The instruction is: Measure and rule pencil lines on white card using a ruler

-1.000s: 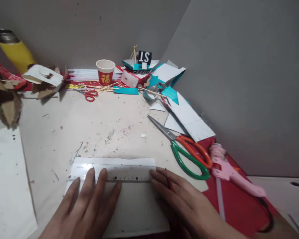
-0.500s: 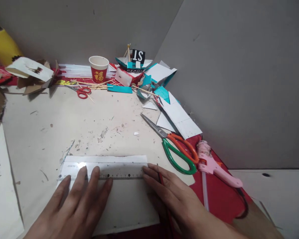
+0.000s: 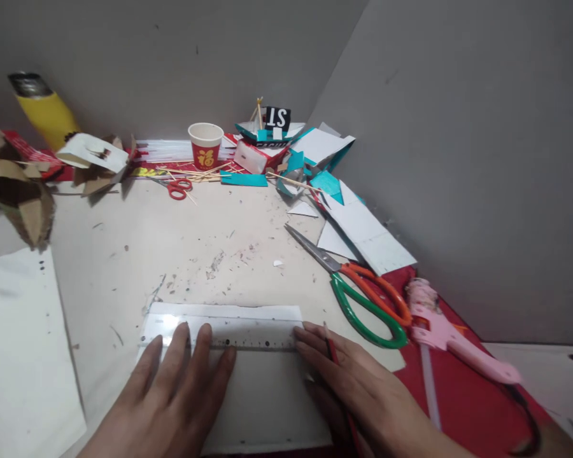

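Note:
A clear ruler (image 3: 248,329) lies across a white sheet (image 3: 267,394) close in front of me. My left hand (image 3: 172,394) rests on the ruler's left part, palm down, with its fingers stretched and spread. At the ruler's right end, the fingertips of my right hand (image 3: 363,388) touch its edge. A thin red pencil (image 3: 333,351) is tucked in that hand, its tip pointing up and away from me. The lower fingers of the right hand are in shadow. Big scissors (image 3: 346,305) with one green and one orange handle lie just beyond my right hand.
A pink glue gun (image 3: 451,340) lies at the right on red cloth. Along the back stand a red paper cup (image 3: 205,152), small red scissors (image 3: 179,188), wooden sticks and a model boat (image 3: 270,130). Cardboard scraps (image 3: 16,178) and a yellow bottle (image 3: 48,114) are at the left.
The whole view has swung left, so everything sits farther right and more of the yellow bottle shows. Both hands keep their places at the ruler.

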Tool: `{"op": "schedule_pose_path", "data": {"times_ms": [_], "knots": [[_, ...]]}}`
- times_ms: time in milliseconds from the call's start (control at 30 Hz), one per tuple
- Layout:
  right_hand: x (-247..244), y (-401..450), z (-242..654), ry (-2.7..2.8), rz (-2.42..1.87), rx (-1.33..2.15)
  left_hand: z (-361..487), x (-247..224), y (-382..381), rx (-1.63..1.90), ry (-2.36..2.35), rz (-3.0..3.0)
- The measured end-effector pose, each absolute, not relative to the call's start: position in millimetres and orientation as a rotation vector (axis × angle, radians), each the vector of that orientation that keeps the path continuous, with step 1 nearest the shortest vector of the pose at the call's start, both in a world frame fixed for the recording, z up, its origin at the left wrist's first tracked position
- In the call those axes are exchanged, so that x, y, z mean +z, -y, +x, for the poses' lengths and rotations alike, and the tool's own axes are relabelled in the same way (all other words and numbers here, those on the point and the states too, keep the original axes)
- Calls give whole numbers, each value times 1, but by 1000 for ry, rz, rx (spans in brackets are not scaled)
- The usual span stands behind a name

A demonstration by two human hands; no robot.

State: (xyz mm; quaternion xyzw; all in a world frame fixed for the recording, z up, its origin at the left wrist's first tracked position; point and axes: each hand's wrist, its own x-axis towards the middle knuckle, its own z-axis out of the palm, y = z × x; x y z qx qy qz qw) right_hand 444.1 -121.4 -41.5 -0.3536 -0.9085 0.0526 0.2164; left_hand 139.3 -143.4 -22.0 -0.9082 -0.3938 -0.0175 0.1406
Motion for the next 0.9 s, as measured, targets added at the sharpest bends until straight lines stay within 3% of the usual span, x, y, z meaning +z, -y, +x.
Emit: {"op": "schedule_pose_path", "data": {"times_ms": [367, 900], "knots": [[-49, 122, 447, 2562, -961, 69, 150, -20, 151, 30, 1264, -2548], [-58, 122, 458, 2621, -951, 28, 141, -13, 144, -2, 1044, -2601]]}}
